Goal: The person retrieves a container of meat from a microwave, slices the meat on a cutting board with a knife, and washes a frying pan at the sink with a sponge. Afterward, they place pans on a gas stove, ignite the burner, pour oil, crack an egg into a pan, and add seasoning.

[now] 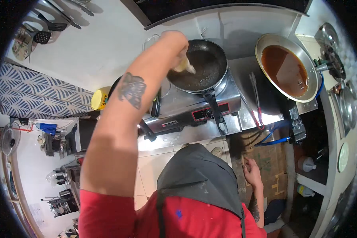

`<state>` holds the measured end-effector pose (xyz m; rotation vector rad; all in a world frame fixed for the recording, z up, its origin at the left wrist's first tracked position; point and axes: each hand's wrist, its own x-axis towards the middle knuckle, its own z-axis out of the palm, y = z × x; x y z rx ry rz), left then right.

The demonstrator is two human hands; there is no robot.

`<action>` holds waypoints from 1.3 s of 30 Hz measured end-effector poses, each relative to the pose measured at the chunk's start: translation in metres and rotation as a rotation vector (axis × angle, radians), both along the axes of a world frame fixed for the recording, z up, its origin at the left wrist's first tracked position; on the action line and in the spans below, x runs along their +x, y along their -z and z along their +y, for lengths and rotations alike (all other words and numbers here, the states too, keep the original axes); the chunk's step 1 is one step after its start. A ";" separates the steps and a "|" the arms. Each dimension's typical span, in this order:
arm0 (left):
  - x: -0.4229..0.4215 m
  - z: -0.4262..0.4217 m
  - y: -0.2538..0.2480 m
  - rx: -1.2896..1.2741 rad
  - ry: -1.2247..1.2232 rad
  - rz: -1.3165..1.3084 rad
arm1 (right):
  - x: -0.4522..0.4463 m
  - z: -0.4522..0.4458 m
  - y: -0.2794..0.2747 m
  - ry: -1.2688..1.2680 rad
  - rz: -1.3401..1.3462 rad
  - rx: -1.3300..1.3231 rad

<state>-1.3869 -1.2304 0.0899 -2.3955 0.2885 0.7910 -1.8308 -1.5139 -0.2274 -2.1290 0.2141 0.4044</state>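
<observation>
My left hand (179,49) is over the left side of a black frying pan (216,53) on the steel stove. Its fingers are closed around a pale yellowish piece of food (185,65), whose tapered tip points down into the pan; the exact kind is unclear. Thin liquid with small bubbles covers the pan's bottom. The pan's black handle (214,113) points toward me. My right hand (252,172) hangs low beside my apron (200,174), thumb and fingers slightly apart, with nothing visible in it.
A wide metal pan (260,49) of reddish-brown liquid stands right of the stove. Red-handled tongs (258,101) lie between them. A yellow tub (100,98) sits at the left. Another pan handle (147,131) juts out beneath my left forearm. Blue hose (273,141) hangs at the right.
</observation>
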 end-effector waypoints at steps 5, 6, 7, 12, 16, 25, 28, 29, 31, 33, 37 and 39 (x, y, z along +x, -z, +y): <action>0.020 0.010 0.011 0.014 -0.004 0.032 | 0.001 0.004 0.001 0.021 -0.025 0.018; 0.014 0.008 0.008 0.029 0.012 0.091 | 0.000 0.003 0.004 0.019 -0.029 0.018; 0.007 0.009 0.004 0.009 0.021 0.080 | 0.001 0.001 0.006 -0.007 -0.035 0.017; -0.009 0.000 -0.013 -0.014 -0.007 -0.043 | 0.009 0.002 0.015 -0.053 -0.118 -0.019; -0.004 0.015 -0.010 -0.087 0.088 -0.037 | 0.016 0.006 0.007 -0.056 -0.122 -0.009; 0.000 0.008 -0.004 0.012 0.025 -0.019 | 0.047 0.019 0.014 -0.019 -0.158 0.273; 0.016 0.015 -0.002 0.031 0.007 -0.034 | 0.085 0.053 -0.024 0.018 -0.315 0.390; 0.016 0.018 -0.006 0.019 0.023 -0.028 | 0.095 0.058 -0.015 0.030 -0.300 0.428; 0.003 0.017 -0.020 -0.009 0.043 -0.042 | 0.112 0.073 -0.028 0.101 -0.229 0.580; 0.001 0.020 -0.022 -0.021 0.065 -0.048 | 0.129 0.095 -0.059 0.222 -0.127 0.805; -0.008 0.035 -0.038 -0.070 0.178 -0.072 | 0.151 0.111 -0.060 0.223 0.022 1.008; -0.025 0.053 -0.068 -0.258 0.218 -0.095 | 0.152 0.121 -0.066 0.221 -0.020 1.036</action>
